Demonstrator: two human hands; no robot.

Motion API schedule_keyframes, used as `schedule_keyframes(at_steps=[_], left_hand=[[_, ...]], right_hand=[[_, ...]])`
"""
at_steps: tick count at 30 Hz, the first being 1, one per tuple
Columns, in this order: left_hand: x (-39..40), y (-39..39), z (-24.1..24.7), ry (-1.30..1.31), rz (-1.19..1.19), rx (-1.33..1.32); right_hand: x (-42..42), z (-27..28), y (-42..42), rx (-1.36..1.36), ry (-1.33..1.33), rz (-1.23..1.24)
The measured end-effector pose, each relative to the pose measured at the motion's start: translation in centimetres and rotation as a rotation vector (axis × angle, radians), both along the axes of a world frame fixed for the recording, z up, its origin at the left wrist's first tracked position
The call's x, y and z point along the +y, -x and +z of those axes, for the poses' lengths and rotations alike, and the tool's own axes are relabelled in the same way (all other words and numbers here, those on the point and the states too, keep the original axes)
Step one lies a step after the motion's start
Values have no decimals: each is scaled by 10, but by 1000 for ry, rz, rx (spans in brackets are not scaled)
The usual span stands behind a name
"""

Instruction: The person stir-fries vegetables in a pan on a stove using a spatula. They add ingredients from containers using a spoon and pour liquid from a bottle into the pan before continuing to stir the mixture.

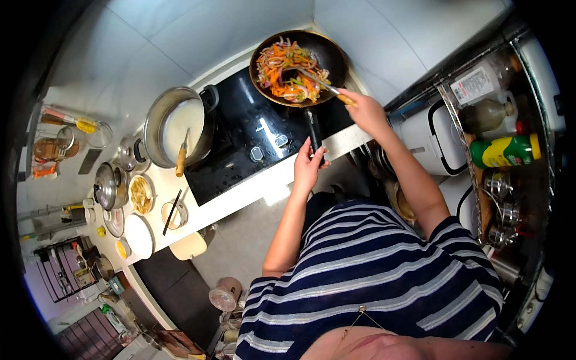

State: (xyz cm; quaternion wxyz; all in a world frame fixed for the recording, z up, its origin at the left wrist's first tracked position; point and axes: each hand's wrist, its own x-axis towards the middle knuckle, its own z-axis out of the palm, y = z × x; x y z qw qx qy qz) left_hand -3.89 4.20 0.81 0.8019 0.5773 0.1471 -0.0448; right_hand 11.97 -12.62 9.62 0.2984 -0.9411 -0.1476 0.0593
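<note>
On the far right of the black cooktop sits a dark frying pan, its handle pointing towards me. My left hand is closed around the end of that handle. Sliced vegetables, orange carrot strips and purplish onion among them, fill much of the pan. My right hand grips the wooden handle of a metal cooking utensil, whose shaft reaches into the vegetables. The utensil's head is partly hidden by the food.
Left of the pan, a steel pot holds whitish liquid and a wooden-handled utensil. The counter bears a bowl of pale strips, a white plate, and chopsticks across a cup. Shelves with bottles stand close on my right.
</note>
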Motion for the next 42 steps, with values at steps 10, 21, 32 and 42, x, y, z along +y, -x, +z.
schedule_keyframes(at_steps=[10, 21, 32, 42], left_hand=[[2, 1, -4, 68, 28, -7], [4, 1, -2, 73, 27, 9], [4, 1, 1, 55, 35, -5], [4, 0, -4, 48, -14, -11]], right_hand=[[-37, 34, -125, 490, -309, -178], [32, 93, -126, 0, 256, 501], [-35, 193, -1, -280, 563, 389], [-29, 71, -30, -176, 290, 103]])
